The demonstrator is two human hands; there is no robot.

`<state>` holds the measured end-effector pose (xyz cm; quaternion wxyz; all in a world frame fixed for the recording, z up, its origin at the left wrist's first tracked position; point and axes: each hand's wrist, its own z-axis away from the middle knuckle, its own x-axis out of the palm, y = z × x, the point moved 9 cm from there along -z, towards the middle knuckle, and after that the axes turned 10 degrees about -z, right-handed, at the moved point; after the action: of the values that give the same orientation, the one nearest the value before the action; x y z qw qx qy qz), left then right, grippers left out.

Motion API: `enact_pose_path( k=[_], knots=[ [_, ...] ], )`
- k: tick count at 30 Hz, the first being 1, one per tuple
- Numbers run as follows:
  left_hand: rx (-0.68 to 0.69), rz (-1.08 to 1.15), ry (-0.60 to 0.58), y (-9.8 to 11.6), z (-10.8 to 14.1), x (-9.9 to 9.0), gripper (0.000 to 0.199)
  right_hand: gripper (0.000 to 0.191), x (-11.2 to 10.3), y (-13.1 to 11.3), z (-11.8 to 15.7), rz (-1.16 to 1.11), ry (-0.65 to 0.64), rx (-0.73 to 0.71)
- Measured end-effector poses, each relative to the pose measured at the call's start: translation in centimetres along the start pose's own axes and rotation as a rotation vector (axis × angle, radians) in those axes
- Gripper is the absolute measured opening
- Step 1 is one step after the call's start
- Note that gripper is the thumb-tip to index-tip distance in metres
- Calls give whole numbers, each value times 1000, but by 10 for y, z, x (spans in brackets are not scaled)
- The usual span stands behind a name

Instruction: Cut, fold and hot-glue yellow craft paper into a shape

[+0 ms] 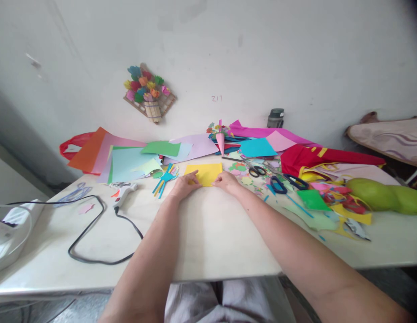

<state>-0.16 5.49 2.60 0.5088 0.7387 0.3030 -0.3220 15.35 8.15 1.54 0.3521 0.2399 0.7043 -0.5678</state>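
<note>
A yellow sheet of paper (pixel 208 170) lies on the white table between my two hands. My left hand (pixel 185 186) rests on the sheet's left side, thumb and forefinger apart. At the sheet's right edge, my right hand (pixel 228 181) has its fingers closed on the paper, where a narrow strip looks turned up. Just left of my left hand lies a bundle of blue and yellow paper strips (pixel 166 177). Black-handled scissors (pixel 257 171) lie to the right of my right hand, among small coloured paper scraps (pixel 240 169).
A glue gun (pixel 126 193) with a black cable lies at left, near a white power strip (pixel 18 220). Coloured sheets (pixel 128 157) line the back. Blue-handled scissors (pixel 279 185), paper offcuts and a green rounded object (pixel 373 194) sit at right. A bottle (pixel 275 118) stands by the wall.
</note>
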Motion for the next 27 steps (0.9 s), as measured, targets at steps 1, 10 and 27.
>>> enact_pose_path(
  k=[1,10,27],
  knots=[
    [-3,-6,6,1,0,-1,10,18,0,-1,1,4,-7,2],
    [-16,-248,30,-1,-4,-2,11,17,-1,-3,2,15,-27,20],
    [-307,-518,-55,-18,-7,4,26,20,-1,2,-2,42,55,68]
  ],
)
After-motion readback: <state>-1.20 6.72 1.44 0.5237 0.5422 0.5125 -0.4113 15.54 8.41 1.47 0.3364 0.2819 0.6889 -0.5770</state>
